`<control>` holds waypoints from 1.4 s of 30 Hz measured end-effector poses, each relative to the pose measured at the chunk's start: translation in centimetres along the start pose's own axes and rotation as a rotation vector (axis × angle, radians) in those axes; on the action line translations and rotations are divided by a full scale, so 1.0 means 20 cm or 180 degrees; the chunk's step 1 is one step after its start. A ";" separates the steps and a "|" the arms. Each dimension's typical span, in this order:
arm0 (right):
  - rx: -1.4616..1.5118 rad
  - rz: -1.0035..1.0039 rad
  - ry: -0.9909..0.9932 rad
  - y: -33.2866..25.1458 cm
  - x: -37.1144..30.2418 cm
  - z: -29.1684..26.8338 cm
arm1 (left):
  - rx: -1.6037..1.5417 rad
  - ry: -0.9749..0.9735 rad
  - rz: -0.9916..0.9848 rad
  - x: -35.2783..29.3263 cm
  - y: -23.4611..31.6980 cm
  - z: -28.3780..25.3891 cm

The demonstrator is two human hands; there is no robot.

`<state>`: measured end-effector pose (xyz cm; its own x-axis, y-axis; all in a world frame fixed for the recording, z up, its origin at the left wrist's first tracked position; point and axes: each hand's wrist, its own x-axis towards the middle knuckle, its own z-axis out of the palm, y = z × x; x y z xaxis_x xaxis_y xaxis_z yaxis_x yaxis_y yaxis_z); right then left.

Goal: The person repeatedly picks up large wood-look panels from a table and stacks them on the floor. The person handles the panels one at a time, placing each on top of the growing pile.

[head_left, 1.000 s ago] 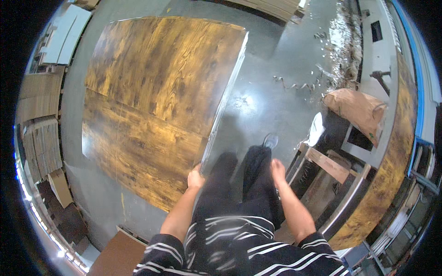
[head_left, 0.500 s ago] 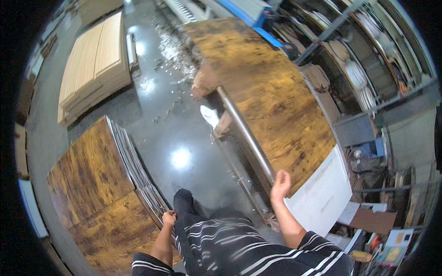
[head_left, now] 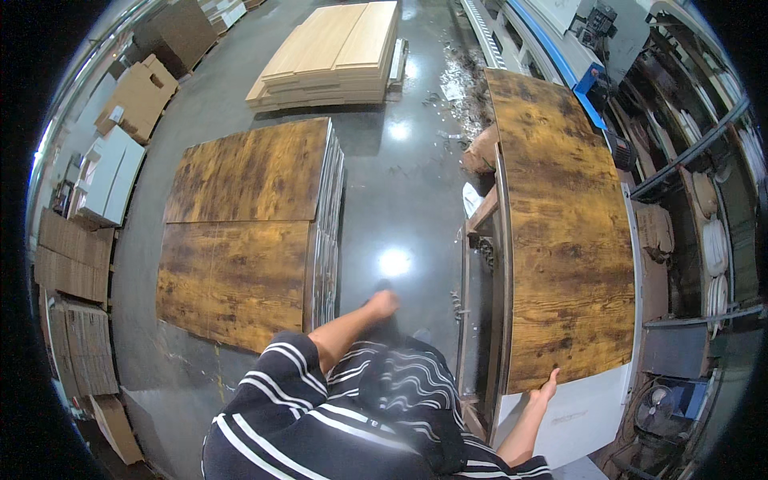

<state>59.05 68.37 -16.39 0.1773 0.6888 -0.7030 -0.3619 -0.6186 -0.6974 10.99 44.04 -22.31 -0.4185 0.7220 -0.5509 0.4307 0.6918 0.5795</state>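
At the lower right of the frame, the right hand (head_left: 548, 390) rests with its fingers (head_left: 554, 376) spread flat against the near edge of a large rustic brown wood-grain board (head_left: 564, 232), which lies on a worktop (head_left: 480, 320) along the right side. The left hand (head_left: 382, 304), at lower centre, hangs free over the glossy dark floor (head_left: 400, 184), fingers loosely curled and grasping nothing. To the left sits a stack of matching brown wood-grain panels (head_left: 240, 232). A pile of pale plywood sheets (head_left: 336, 52) lies at the upper centre, with flattened cardboard (head_left: 72, 256) along the left edge.
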 end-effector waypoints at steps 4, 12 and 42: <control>0.0045 -0.0039 -0.0034 0.04 -0.18 -0.06 | -0.0353 -0.0094 0.0100 0.10 0.29 -0.01; 0.0307 0.0107 0.0745 0.61 -0.99 -0.48 | -0.1726 -0.0703 0.0092 0.20 0.66 -0.16; -0.1986 -0.0249 0.3061 -0.26 -0.66 -1.17 | -0.3586 -0.1304 -0.0822 -0.14 0.78 -0.17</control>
<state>80.02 53.58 -6.73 0.9019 0.3260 -0.2833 0.1497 -0.8513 -0.5028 16.14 52.84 -9.78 -0.0192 0.6533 -0.7569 -0.6449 0.5703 0.5087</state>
